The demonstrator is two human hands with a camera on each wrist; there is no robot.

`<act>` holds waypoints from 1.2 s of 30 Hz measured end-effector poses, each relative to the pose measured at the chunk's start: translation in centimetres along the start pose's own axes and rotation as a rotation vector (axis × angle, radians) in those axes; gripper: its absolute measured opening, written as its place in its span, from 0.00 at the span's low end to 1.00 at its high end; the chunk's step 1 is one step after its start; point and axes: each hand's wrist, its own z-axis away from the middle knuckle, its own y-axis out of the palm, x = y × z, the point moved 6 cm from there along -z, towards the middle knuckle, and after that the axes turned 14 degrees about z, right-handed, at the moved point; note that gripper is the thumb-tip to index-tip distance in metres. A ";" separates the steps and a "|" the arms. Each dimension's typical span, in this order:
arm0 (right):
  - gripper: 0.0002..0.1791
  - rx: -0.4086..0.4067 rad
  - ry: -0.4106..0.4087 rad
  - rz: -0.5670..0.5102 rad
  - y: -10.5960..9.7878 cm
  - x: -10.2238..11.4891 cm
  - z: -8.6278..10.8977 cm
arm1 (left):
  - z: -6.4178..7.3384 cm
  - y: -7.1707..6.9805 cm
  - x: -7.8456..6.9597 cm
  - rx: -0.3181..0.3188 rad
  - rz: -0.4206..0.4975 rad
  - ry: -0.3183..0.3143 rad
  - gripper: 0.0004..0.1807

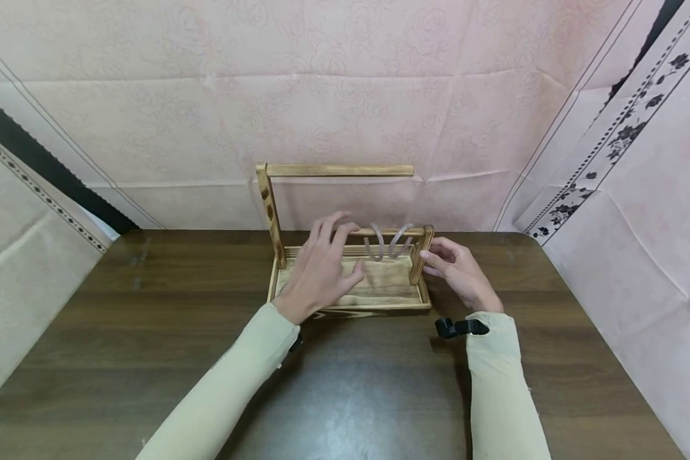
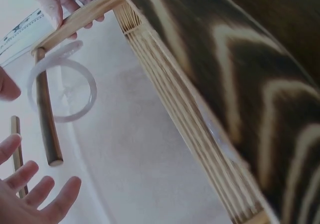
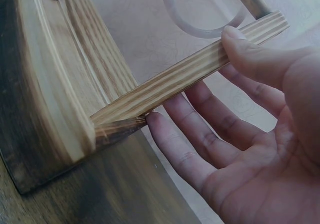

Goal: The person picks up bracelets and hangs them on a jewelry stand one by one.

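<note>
A wooden jewelry stand has a shallow tray [image 1: 379, 287], a tall left post [image 1: 271, 214] with a long upper rod [image 1: 339, 170], and a short right post [image 1: 421, 257] with a lower rod [image 2: 47, 114]. Two translucent bangles [image 1: 377, 243] hang on the lower rod. My right hand [image 1: 460, 268] holds the right post, its thumb [image 3: 237, 43] on one face and fingers behind. Over the tray, my left hand [image 1: 322, 271] has its fingers apart, near the lower rod's free end; the left wrist view shows nothing between them.
The stand sits near the back edge of a dark brown wooden table [image 1: 149, 319]. Pale patterned cloth [image 1: 351, 96] hangs behind it, with more cloth at both sides. A black strap [image 1: 462, 328] is on the right wrist.
</note>
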 end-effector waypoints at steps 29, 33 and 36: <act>0.25 0.010 0.018 0.032 -0.1 0.1 0.1 | 3.4 -6.6 8.8 -0.647 0.349 -0.377 0.30; 0.26 0.011 0.019 0.032 -0.1 0.0 0.1 | 3.3 -7.0 10.3 -0.546 0.463 -0.510 0.35; 0.26 0.008 0.018 0.034 -0.1 0.0 0.1 | 3.1 -7.1 11.2 -0.413 0.518 -0.560 0.37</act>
